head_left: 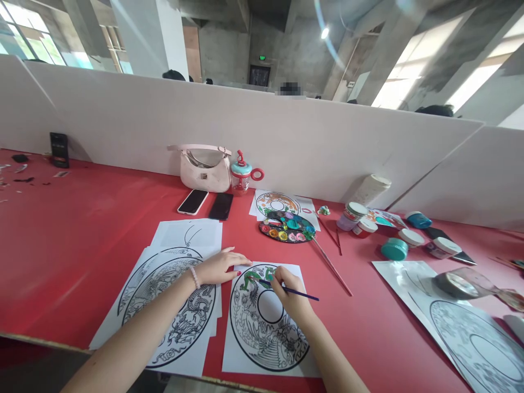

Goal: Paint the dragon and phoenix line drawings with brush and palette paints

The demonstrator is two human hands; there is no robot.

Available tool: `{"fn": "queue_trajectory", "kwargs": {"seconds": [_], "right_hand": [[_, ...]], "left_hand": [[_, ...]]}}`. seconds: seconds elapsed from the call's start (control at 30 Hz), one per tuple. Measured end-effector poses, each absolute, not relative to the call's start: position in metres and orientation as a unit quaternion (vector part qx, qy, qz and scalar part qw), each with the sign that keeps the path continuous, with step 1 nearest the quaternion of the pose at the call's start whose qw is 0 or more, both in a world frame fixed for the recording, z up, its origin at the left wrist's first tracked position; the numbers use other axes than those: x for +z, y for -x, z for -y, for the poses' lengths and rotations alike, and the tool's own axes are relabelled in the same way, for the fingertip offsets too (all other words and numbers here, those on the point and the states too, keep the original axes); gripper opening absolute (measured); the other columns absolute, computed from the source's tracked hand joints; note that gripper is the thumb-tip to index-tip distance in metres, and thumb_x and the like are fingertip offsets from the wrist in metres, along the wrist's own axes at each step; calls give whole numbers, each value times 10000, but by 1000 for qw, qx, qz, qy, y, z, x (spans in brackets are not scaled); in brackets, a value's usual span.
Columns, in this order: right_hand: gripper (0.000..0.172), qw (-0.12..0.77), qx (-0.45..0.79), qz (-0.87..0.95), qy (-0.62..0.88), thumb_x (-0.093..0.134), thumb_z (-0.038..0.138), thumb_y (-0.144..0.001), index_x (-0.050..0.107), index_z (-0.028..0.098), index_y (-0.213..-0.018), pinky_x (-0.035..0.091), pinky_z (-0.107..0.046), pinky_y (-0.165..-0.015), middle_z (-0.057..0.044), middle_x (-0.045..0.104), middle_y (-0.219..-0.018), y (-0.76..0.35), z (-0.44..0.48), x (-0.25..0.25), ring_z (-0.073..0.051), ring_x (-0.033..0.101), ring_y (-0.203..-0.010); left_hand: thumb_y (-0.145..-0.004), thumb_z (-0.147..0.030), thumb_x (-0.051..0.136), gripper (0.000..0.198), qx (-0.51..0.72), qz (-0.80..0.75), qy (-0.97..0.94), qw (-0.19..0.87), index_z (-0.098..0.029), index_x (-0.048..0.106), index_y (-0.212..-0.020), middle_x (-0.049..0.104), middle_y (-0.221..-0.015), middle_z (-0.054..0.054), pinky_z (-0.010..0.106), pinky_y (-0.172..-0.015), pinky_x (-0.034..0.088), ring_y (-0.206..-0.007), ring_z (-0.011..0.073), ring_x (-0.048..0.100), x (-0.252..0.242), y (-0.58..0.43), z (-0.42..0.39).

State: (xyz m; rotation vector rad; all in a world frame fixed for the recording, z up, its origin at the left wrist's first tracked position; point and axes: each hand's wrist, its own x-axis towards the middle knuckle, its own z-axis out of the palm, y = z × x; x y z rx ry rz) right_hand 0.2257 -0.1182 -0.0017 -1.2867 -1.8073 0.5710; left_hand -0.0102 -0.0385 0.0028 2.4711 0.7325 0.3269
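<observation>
A white sheet with a round dragon-and-phoenix line drawing (245, 333) lies in front of me, its top partly painted green. My right hand (289, 292) pinches a dark-handled paintbrush (305, 295), whose tip is over the green part of the drawing. Spread flat, my left hand (221, 266) rests at the sheet's upper left corner, fingers apart and holding nothing. Under my left forearm are more line-drawing sheets (176, 338). Beyond my hands sits a paint palette (278, 225) with several colours, and a second brush (333, 268) leans on its right edge.
At the back stand a pink handbag (207, 172), a lidded cup (240, 177) and two phones (194, 201). Several paint jars (395, 249) are at the right, near a plastic-covered drawing (462, 322) and a tape roll (454, 285). A white partition (123, 120) borders the red table (102, 218).
</observation>
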Motion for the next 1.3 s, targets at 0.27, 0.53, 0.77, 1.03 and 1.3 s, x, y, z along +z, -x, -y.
{"fn": "queue_trajectory", "kwargs": {"seconds": [0.27,0.53,0.77,1.03,1.3], "right_hand": [[269,415,226,717,512,448,234,-836,299,219,-612,296,-219,-504,43,380,-560,-225,117,-4,-102,349,-525],[296,417,237,715,509,440,238,-849,264,219,-612,275,-220,-497,49,339,-563,-226,117,-6,-96,316,-524],[286,420,245,719,497,441,232,-845,272,218,-614,297,-222,-508,43,362,-574,-227,119,-6,-99,344,-537],[273,432,239,703,513,438,250,-857,294,219,-628,310,-220,-504,42,394,-574,-227,117,-6,-98,349,-532],[289,429,225,702,523,444,251,-845,281,218,-610,284,-220,-490,49,352,-558,-226,118,-2,-96,315,-521]], "left_hand": [[-842,-120,526,497,123,-278,-913,273,-332,513,-1291,569,-1299,-21,431,-1152,179,-1223,161,494,4,10,39],[-852,-131,511,495,123,-271,-916,268,-337,500,-1302,562,-1307,-25,428,-1155,177,-1221,158,496,2,11,38],[-853,-126,521,510,115,-270,-917,269,-342,484,-1313,559,-1310,-26,425,-1155,166,-1227,156,492,2,11,37],[-859,-135,517,490,115,-271,-917,268,-333,491,-1307,560,-1308,-18,430,-1151,176,-1220,159,498,4,11,38],[-868,-141,512,487,116,-265,-918,271,-332,482,-1315,561,-1307,-16,436,-1152,176,-1218,167,500,4,11,38]]}}
